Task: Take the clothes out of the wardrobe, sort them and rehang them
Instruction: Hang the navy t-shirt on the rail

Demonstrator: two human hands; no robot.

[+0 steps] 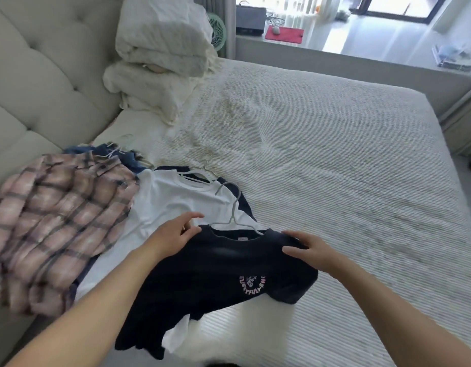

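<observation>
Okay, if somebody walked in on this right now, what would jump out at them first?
Most likely the dark navy T-shirt with pink lettering, lying on a pale hanger at the near edge of the bed, with the left hand and right hand at its shoulders. Left of it, a white T-shirt and a pink plaid shirt lie overlapping. At the head of the bed sits a heap of cream bedding.

Two bare forearms reach forward from the bottom edge, converging toward the centre. The left hand (173, 235) is palm-down, fingers extended and slightly spread, thumb tucked below the index finger. The right hand (309, 249) lies flat, fingers stretched leftward and loosely parted. Neither of the hands is curled into a grip; both wrists are straight, level with each other.
</observation>
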